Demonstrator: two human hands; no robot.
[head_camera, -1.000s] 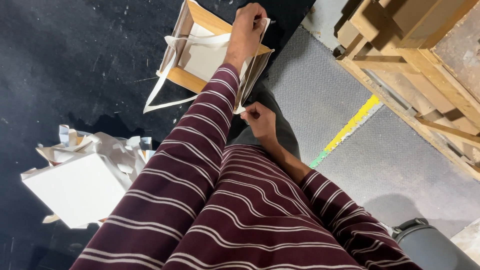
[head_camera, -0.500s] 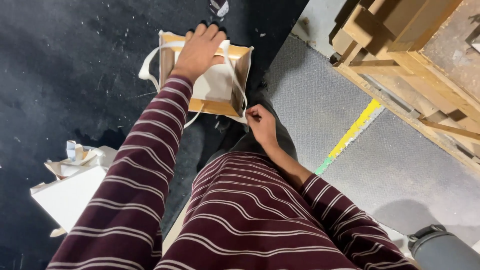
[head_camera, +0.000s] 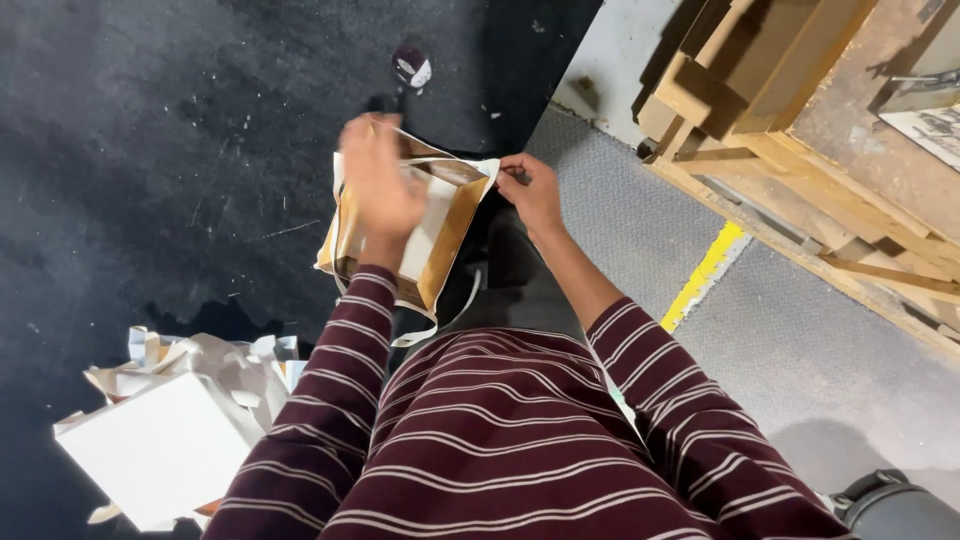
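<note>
While hands (head_camera: 450, 185) grip frame (head_camera: 440, 235) edges, black floor (head_camera: 180, 130)

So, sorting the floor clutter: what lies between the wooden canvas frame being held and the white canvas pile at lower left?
In the head view, only the person's striped left sleeve and dark floor lie between the frame and the white canvas pile.

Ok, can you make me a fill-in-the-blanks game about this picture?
1. The left hand lies on a wooden ____ with canvas.
2. The right hand grips the frame's ____ corner.
3. The yellow stripe is on the ____.
4. The paper scraps lie beside a ____ canvas.

Missing words: frame; right; floor; white
</note>
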